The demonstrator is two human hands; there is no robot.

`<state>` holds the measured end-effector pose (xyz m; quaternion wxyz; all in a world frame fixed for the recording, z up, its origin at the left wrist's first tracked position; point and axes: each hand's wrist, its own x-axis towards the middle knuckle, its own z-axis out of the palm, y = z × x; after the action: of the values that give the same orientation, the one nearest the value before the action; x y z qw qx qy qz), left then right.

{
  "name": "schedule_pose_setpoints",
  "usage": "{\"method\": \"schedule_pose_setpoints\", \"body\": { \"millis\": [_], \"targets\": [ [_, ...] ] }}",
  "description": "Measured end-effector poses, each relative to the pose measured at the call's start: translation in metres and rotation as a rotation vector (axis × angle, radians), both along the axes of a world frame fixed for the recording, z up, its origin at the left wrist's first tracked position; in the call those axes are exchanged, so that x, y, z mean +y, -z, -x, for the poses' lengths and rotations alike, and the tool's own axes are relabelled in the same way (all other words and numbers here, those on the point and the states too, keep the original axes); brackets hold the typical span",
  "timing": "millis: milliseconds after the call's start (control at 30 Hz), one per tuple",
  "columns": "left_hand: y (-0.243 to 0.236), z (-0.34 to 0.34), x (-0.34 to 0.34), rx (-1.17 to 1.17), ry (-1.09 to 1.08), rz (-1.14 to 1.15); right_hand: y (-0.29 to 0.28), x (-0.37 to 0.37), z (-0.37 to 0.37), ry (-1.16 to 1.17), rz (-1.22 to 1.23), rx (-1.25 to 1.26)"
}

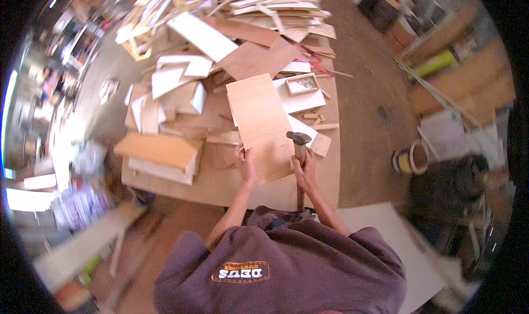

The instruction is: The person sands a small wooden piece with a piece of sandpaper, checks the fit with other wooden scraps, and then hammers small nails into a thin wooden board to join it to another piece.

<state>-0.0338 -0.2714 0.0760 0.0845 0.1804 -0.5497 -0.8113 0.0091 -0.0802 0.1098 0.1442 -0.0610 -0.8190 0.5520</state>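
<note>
A pale rectangular wooden board (259, 121) lies lengthwise in front of me, its near end close to my body. My left hand (246, 164) is closed on the board's left edge near that end. On the other side, my right hand (305, 172) is wrapped round the handle of a hammer (298, 138). The hammer stands head up, with its handle hanging below my fist, beside the board's right edge. Whether the right fingers also touch the board cannot be made out.
A worktable (270, 195) carries a large heap of wood strips and panels (275, 8) at its far end. A small box (302, 84) holding tiny pieces sits beyond the board. To the left lies an orange-topped wooden piece (157, 151). A round tub (410, 158) stands to the right.
</note>
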Motion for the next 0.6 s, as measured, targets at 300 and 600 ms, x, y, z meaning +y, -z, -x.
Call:
{"method": "schedule_pose_setpoints", "body": {
  "millis": [300,600],
  "targets": [
    [-0.014,0.031,-0.047,-0.097,0.568,-0.022,0.009,-0.117,-0.067,0.544,-0.163,-0.190],
    [0.018,-0.010,-0.035,-0.080,1.102,0.058,0.040,-0.179,-0.163,1.030,-0.184,-0.232]
  ]
}}
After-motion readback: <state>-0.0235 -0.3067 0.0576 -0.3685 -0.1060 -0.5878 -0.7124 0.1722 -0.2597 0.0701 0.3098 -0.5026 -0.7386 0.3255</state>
